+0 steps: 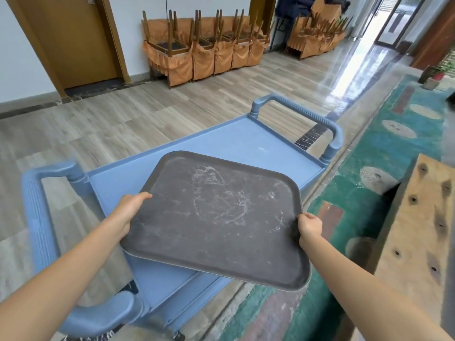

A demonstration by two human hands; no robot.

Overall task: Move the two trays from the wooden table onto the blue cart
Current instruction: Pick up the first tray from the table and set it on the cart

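Observation:
A dark grey, scuffed rectangular tray (216, 217) hangs level above the near half of the blue cart (246, 141). My left hand (128, 210) grips the tray's left edge and my right hand (310, 226) grips its right edge. The cart's top shelf is bare where it shows beyond the tray. A second rim line shows under the tray's near edge; I cannot tell whether it is another tray. The wooden table (418, 230) shows at the right edge, with only its knotted top in view.
The cart has blue handles at the far end (330, 134) and the near left end (37, 193). A green patterned carpet (369, 153) runs between cart and table. Stacked chairs with orange covers (202, 48) stand along the far wall.

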